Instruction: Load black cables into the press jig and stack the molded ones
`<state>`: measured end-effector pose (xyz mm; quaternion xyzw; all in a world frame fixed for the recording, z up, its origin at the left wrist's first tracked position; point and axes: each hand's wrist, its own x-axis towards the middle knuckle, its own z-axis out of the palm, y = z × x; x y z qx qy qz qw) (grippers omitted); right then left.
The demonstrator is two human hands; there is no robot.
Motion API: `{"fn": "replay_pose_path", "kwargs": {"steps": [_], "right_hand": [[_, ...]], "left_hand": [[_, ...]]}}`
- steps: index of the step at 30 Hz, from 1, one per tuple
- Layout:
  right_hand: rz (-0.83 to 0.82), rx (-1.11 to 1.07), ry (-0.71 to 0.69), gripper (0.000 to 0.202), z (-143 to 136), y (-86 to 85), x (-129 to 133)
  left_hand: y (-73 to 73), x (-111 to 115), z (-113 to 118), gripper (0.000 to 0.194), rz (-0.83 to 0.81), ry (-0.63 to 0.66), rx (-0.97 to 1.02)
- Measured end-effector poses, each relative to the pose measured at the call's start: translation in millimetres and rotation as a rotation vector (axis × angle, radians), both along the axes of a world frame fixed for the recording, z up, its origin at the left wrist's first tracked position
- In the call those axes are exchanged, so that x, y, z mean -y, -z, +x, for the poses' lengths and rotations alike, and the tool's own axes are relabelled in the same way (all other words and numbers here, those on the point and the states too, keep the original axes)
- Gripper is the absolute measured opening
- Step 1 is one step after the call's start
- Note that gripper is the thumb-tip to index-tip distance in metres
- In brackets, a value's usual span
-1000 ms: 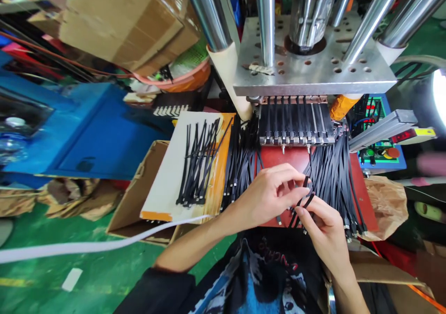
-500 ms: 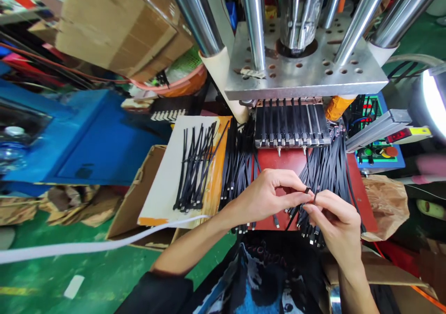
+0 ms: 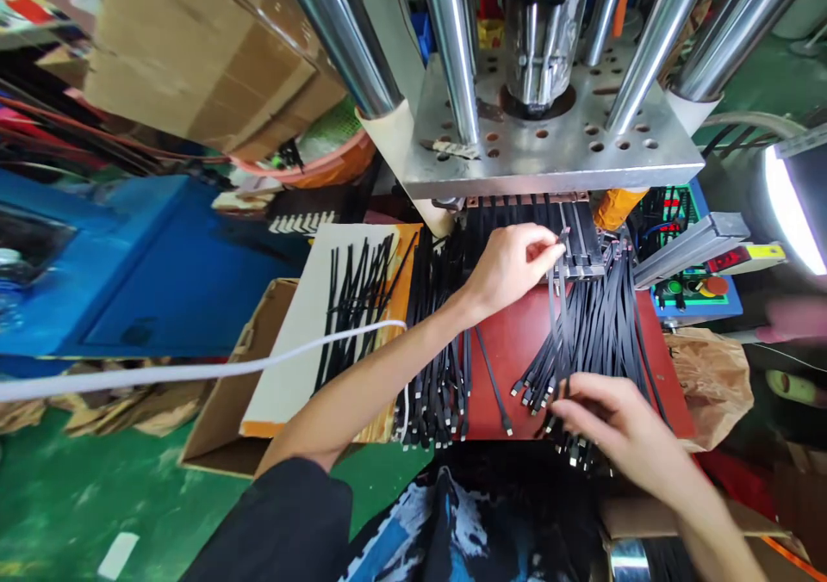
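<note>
Red tabletop [image 3: 517, 328], cable [image 3: 562, 306] in left hand [image 3: 513, 263]

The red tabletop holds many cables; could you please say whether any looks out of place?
One black cable slants across the red tabletop, its plug end lying between the left bundle and right bundle, so it looks slightly stray.

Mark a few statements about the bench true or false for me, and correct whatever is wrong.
1. The left hand pinches a black cable. True.
2. The right hand rests on the white board. False: it is by the cable ends near the front edge of the red surface.
3. The lamp at the picture's right edge is off. False: it glows bright white.
4. Brown paper lies to the picture's right of the red surface. True.
5. The white board is bare. False: a bunch of black cables lies on it.
</note>
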<state>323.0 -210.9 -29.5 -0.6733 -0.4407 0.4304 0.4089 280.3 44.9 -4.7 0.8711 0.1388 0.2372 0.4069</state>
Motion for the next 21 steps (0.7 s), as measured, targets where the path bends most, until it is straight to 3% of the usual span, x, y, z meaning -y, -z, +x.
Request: {"fn": "replay_pose_path", "kwargs": {"steps": [4,6,8,11,13,15,17,21], "right_hand": [[0.068,0.184,0.102,0.046,86.0,-35.9,-43.0],[0.126,0.216,0.13,0.045,120.5,-38.4,-75.7],[0.162,0.223,0.125,0.045,143.6,-31.9,-105.6],[0.202,0.231,0.076,0.045,162.8,-18.0,-136.9],[0.216,0.248,0.052,0.045,170.2,-12.0,-149.8],[0.217,0.303,0.03,0.045,174.8,-9.2,-159.0],[0.232,0.368,0.017,0.045,176.9,-7.5,-165.3],[0.286,0.426,0.071,0.037,178.8,0.5,-170.0]], "left_hand": [[18.9,-23.6,46.7,0.017,0.264,-0.13,-0.128],[25.1,-25.5,53.1,0.012,0.255,-0.243,-0.146],[29.3,-21.6,44.2,0.026,0.233,-0.271,-0.087],[33.4,-11.4,14.0,0.046,0.365,-0.032,0.034],[35.0,-6.4,-4.6,0.046,0.527,0.185,0.034],[35.6,-4.2,-15.0,0.043,0.664,0.319,-0.02],[34.6,-2.9,-16.7,0.041,0.754,0.341,-0.08],[28.7,5.6,-8.8,0.037,0.899,0.27,-0.181]]}}
